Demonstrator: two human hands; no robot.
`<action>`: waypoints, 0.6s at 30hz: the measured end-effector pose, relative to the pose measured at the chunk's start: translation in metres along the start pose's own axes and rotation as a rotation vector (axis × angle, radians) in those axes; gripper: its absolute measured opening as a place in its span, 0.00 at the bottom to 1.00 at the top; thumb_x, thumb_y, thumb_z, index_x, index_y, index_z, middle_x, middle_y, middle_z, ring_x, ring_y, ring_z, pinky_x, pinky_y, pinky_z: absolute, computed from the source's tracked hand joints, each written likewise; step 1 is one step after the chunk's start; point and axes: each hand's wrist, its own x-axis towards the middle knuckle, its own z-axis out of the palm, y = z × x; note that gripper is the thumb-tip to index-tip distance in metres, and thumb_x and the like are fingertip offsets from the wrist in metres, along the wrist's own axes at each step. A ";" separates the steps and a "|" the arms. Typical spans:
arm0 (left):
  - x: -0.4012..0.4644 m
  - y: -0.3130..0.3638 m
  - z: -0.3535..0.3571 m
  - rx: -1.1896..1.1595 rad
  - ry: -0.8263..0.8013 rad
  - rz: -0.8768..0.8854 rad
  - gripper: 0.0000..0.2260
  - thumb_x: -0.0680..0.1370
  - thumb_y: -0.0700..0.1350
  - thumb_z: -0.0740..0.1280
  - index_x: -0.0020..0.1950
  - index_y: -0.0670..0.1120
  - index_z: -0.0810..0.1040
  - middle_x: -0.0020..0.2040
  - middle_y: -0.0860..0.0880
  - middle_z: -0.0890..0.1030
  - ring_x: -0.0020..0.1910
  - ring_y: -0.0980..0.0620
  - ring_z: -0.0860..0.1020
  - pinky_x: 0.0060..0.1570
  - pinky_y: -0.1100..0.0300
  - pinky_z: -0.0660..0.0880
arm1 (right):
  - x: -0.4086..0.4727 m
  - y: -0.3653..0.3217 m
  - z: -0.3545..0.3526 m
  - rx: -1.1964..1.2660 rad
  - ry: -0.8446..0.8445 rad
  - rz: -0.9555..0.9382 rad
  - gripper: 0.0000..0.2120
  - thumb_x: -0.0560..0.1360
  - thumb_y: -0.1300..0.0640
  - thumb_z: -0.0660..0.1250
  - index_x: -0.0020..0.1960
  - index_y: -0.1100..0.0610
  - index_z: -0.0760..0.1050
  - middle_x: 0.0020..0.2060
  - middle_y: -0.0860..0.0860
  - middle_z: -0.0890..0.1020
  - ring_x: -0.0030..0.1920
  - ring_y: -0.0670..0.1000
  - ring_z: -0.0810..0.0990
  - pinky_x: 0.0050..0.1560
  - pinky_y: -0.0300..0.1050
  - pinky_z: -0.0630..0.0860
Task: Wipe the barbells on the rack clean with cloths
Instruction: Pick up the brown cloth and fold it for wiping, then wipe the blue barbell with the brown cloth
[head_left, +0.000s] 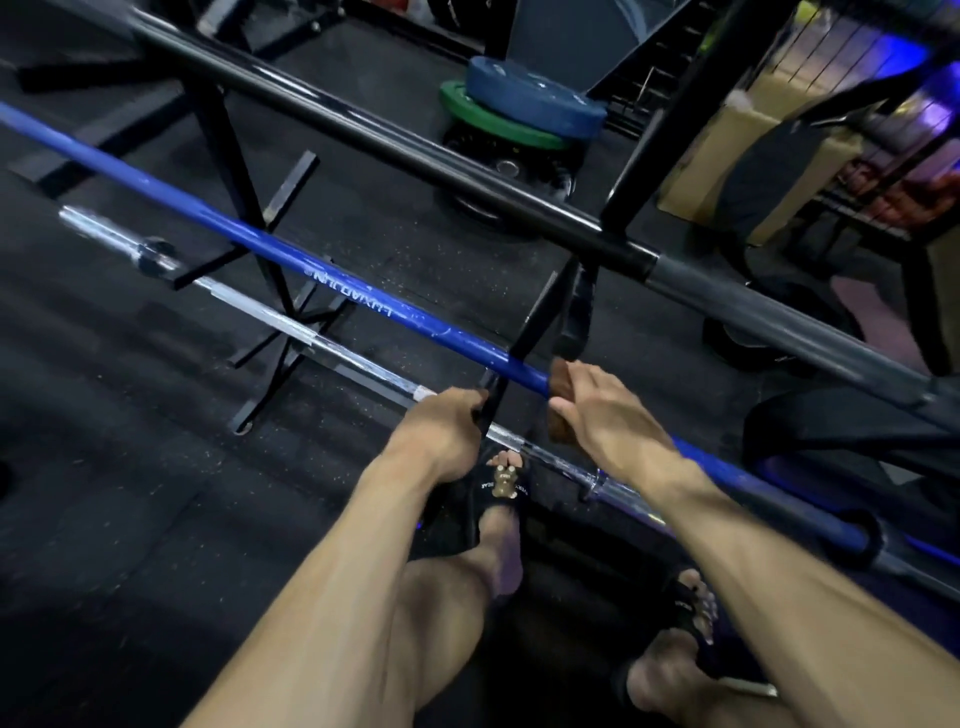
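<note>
A dark rubber gym floor (130, 467), speckled with chalk, spreads under a black steel rack (239, 156), and we're looking down past bare forearms and sandalled feet. Far left, the chrome barbell (249, 306) lies lowest on the rack pegs, running down towards the middle. Above it the blue barbell (291, 260) slants across the view, white lettering on its shaft, scuffed with pale marks. Higher again, a thick black barbell (363, 135) crosses the top, its grey sleeve off to the right. Behind it, blue and green weight plates (524, 104) are stacked on the floor.

Now the hands. The left hand (441, 431) sits at the near rack upright (524, 332), fingers curled around the black strut, likely steadying the body and the frame while the other arm works. Just right of it, the right hand (608, 410) is clamped over a brown cloth (560, 384), fingers pressed together on top and thumb below, wrapping the cloth around the blue barbell right beside the upright. That wrap makes sense: it puts cloth on the whole round of the shaft for a sliding wipe. Long bare stretches of blue remain either side, so I'd judge plenty of wiping is left.
</note>
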 end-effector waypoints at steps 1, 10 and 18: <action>-0.005 -0.002 0.001 -0.031 0.003 0.005 0.20 0.77 0.43 0.59 0.66 0.57 0.77 0.61 0.47 0.82 0.56 0.44 0.82 0.59 0.53 0.78 | 0.003 -0.013 -0.001 0.017 0.018 -0.014 0.26 0.85 0.48 0.58 0.79 0.56 0.59 0.71 0.57 0.71 0.70 0.58 0.69 0.67 0.49 0.65; -0.083 -0.024 -0.014 -0.327 0.259 0.052 0.18 0.80 0.41 0.59 0.64 0.56 0.80 0.58 0.54 0.84 0.58 0.51 0.81 0.61 0.56 0.76 | -0.038 -0.034 -0.020 0.412 0.188 0.041 0.17 0.84 0.48 0.62 0.70 0.52 0.74 0.55 0.49 0.80 0.58 0.51 0.78 0.54 0.40 0.68; -0.193 -0.006 -0.039 -0.375 0.408 0.361 0.24 0.78 0.44 0.72 0.72 0.54 0.73 0.65 0.56 0.77 0.65 0.59 0.75 0.67 0.59 0.71 | -0.149 -0.092 -0.057 1.292 -0.136 0.054 0.18 0.82 0.49 0.63 0.54 0.62 0.84 0.52 0.64 0.85 0.51 0.60 0.85 0.58 0.57 0.78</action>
